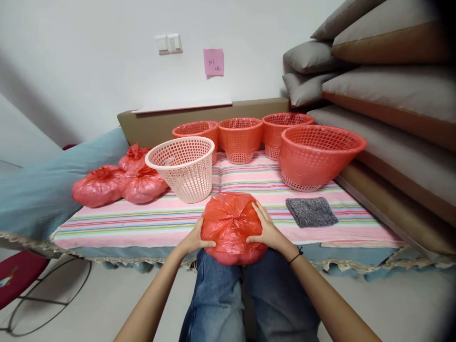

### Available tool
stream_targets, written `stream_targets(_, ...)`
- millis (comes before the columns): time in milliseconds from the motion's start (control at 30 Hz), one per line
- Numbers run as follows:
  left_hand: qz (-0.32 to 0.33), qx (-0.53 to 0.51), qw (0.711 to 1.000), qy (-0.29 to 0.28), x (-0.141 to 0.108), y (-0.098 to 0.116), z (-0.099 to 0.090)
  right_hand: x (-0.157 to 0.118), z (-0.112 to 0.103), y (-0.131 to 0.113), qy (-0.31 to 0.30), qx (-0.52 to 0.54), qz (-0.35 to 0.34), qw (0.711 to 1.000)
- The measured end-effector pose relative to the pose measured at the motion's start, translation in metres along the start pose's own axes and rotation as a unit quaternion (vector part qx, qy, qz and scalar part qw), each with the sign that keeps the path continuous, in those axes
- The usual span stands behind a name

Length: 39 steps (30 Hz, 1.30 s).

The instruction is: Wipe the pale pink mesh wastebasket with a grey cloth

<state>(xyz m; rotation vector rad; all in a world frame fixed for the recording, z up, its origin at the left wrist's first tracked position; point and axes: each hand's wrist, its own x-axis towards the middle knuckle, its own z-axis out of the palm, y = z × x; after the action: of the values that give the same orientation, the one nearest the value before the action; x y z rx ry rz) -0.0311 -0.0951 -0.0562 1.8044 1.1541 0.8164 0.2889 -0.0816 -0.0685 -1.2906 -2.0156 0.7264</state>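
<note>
A full red plastic bag (233,228), gathered at its top, rests at the seat's front edge by my knees. My left hand (194,240) presses its left side, thumb across the front. On the right side my right hand (265,228) grips it, fingers spread over the plastic. What fills the bag is hidden. Just behind it stands a bare pale pink basket (190,175) with holes in its wall. Several more baskets lined with red bags, such as the near one (313,161), stand further back and right.
Several knotted red bags (98,187) lie at the left beside a blue cushion (57,175). A folded dark grey cloth (311,212) lies on the striped cover (249,175). Stacked grey-brown cushions (399,95) rise at the right. A red stool (21,273) stands lower left.
</note>
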Motion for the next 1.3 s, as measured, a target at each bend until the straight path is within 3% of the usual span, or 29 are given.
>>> stream_targets(100,-0.065,0.074,0.995,0.012,-0.013,-0.002,-0.018,-0.006,-0.006,-0.009,0.017,-0.034,0.007,0.999)
stream_targets(200,-0.117,0.216,0.958,0.148,-0.023,0.017,-0.04,-0.017,-0.019,-0.024,0.091,-0.069,-0.011,0.993)
stream_targets(233,-0.1,0.254,0.937,0.217,-0.024,0.031,-0.044,-0.021,-0.021,-0.029,0.119,-0.076,-0.027,0.99)
stream_targets(300,-0.001,0.299,0.891,0.341,-0.022,0.067,-0.041,-0.028,-0.021,-0.041,0.153,-0.079,-0.066,0.983)
stream_targets(367,0.114,0.313,0.865,0.376,-0.011,0.108,-0.021,-0.032,-0.009,-0.051,0.148,-0.078,-0.092,0.982)
stream_targets(400,0.164,0.312,0.872,0.341,-0.002,0.126,-0.006,-0.033,0.0,-0.055,0.139,-0.081,-0.094,0.983)
stream_targets(467,0.222,0.311,0.907,0.178,0.022,0.151,0.026,-0.031,0.023,-0.06,0.121,-0.095,-0.079,0.985)
stream_targets(500,0.216,0.314,0.918,0.108,0.035,0.156,0.041,-0.031,0.033,-0.062,0.116,-0.104,-0.067,0.985)
stream_targets(567,0.153,0.329,0.932,0.024,0.062,0.151,0.063,-0.031,0.05,-0.062,0.117,-0.12,-0.045,0.985)
stream_targets(633,0.124,0.33,0.936,0.015,0.083,0.135,0.072,-0.035,0.059,-0.06,0.123,-0.131,-0.034,0.983)
stream_targets(733,0.086,0.315,0.945,0.028,0.098,0.104,0.069,-0.048,0.063,-0.056,0.116,-0.142,-0.033,0.983)
stream_targets(867,0.062,0.277,0.958,0.044,0.094,0.079,0.064,-0.068,0.061,-0.052,0.094,-0.128,-0.043,0.986)
stream_targets(967,0.038,0.27,0.961,0.055,0.087,0.074,0.067,-0.07,0.052,-0.052,0.128,-0.095,-0.039,0.986)
stream_targets(1133,-0.022,0.288,0.956,0.056,0.078,0.074,0.075,-0.032,0.026,-0.042,0.201,-0.062,-0.021,0.977)
stream_targets(1300,-0.03,0.224,0.973,0.055,0.08,0.075,0.074,0.008,0.037,-0.012,0.221,0.011,0.014,0.975)
